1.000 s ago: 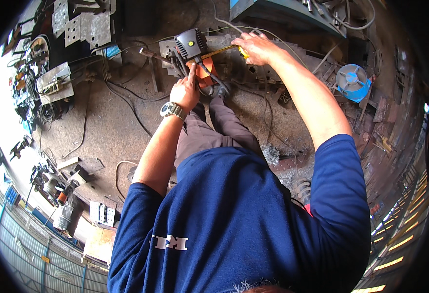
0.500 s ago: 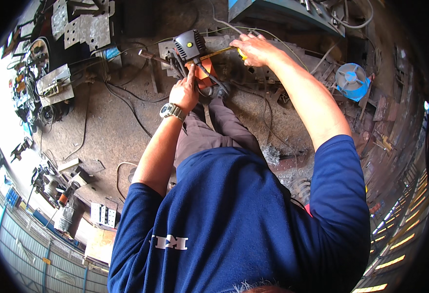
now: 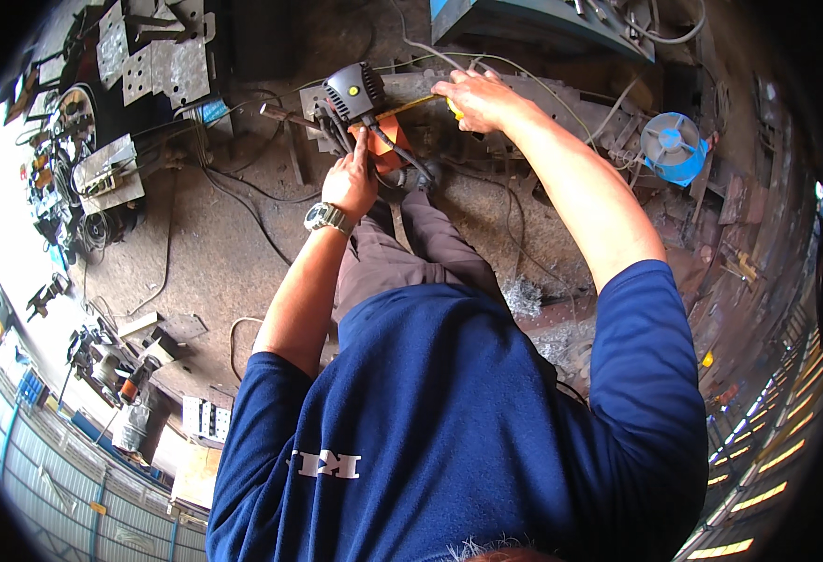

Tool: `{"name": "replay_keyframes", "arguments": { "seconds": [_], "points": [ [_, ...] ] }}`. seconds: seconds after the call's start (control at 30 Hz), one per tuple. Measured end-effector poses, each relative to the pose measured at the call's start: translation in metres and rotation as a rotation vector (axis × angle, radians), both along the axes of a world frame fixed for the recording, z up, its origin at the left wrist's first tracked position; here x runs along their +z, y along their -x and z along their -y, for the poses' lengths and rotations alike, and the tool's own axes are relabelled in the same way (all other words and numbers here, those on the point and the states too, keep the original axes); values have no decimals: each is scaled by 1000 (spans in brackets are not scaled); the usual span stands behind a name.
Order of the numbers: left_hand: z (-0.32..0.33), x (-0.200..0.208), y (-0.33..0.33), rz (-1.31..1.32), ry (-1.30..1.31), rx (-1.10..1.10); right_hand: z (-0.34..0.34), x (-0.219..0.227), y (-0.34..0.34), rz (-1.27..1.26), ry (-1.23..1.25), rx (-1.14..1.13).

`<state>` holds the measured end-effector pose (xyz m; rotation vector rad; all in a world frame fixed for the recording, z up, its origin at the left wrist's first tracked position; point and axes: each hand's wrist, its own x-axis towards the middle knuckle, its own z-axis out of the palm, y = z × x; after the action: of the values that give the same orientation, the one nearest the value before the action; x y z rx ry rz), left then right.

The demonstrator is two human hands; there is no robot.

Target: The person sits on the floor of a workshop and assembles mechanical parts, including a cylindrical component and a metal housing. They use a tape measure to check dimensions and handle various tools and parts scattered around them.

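Note:
My right hand (image 3: 483,101) is closed around a yellow tape measure (image 3: 455,110). From it, the yellow blade (image 3: 418,102) runs out leftward to an orange flat piece (image 3: 396,134). My left hand (image 3: 350,184), with a watch on its wrist, has its index finger stretched out at the left edge of the orange piece, near the blade's end. Its other fingers are partly curled and I see nothing in them. Just beyond that fingertip sits a black ribbed lamp-like device (image 3: 354,91) with a yellow spot and a dark cable. It hides part of the metal under it.
A long metal piece (image 3: 552,106) lies beyond my right hand. On the right stands a blue round fan-like object (image 3: 672,148). A blue machine (image 3: 543,28) is at the far side. Cables (image 3: 248,201) cross the floor, and metal plates (image 3: 165,66) stack at the far left.
The view has shifted slightly. Both hands keep nearly the same place by the orange piece, and the tape blade stays drawn out between them.

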<state>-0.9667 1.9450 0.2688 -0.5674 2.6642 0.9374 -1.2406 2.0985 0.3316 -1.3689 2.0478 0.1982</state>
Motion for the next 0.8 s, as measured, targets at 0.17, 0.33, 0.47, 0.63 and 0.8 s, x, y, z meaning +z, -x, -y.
{"name": "replay_keyframes", "arguments": {
  "seconds": [0.17,0.33,0.47,0.63,0.8],
  "points": [
    [-1,-2,-1,-5,13,-8,-5,-3,-4,0,16,-12],
    [2,10,-10,6,-37,-24,-27,-6,0,0,78,-18],
    [7,19,-34,-93,-65,-5,-57,4,3,52,-15,-125],
    [17,22,-66,-84,-112,85,-73,12,0,73,-59,-223],
    [23,9,-91,-31,-143,206,-62,10,0,72,-34,-263]
  ]
}}
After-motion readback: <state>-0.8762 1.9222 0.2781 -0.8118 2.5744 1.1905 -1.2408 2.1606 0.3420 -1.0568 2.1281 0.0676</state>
